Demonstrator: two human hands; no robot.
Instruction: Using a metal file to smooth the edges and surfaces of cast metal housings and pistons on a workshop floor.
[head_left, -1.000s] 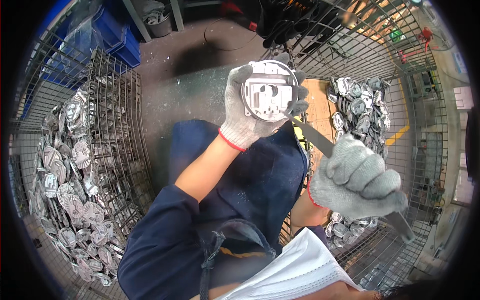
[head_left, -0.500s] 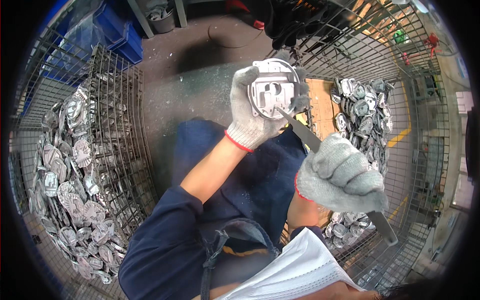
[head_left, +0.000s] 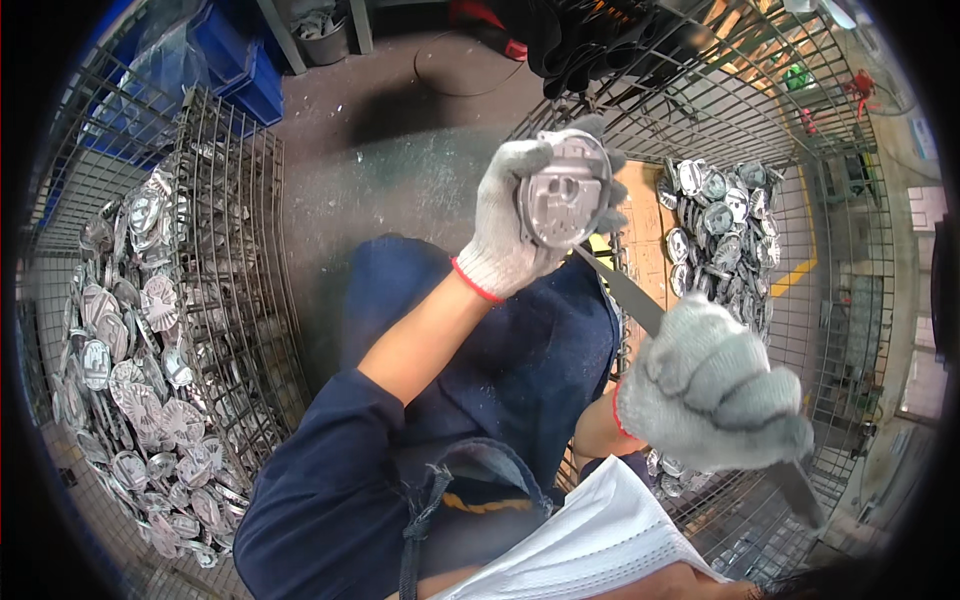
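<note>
A round silver metal casting [head_left: 563, 205], with raised ribs and a small hole in its face, is gripped in my gloved left hand [head_left: 500, 215]. The thumb presses on its left rim and the fingers curl behind it to the right. My right hand [head_left: 715, 385], in a grey knit glove with a red cuff, is closed in a fist round a long flat metal file [head_left: 632, 300]. One end of the file points up to the casting's lower edge; whether they touch I cannot tell. Its other end sticks out below my fist.
At the left, a wire mesh cage [head_left: 235, 260] holds a heap of similar castings [head_left: 150, 400]. Another heap [head_left: 720, 220] lies in a mesh cage on the right, beside brown cardboard [head_left: 640, 205]. Blue crates [head_left: 240, 75] and a grey bucket [head_left: 325, 45] stand at the back.
My right hand has drawn the file down and to the right, its tip leaving the casting's face. My left hand has shifted slightly right, tilting the casting.
</note>
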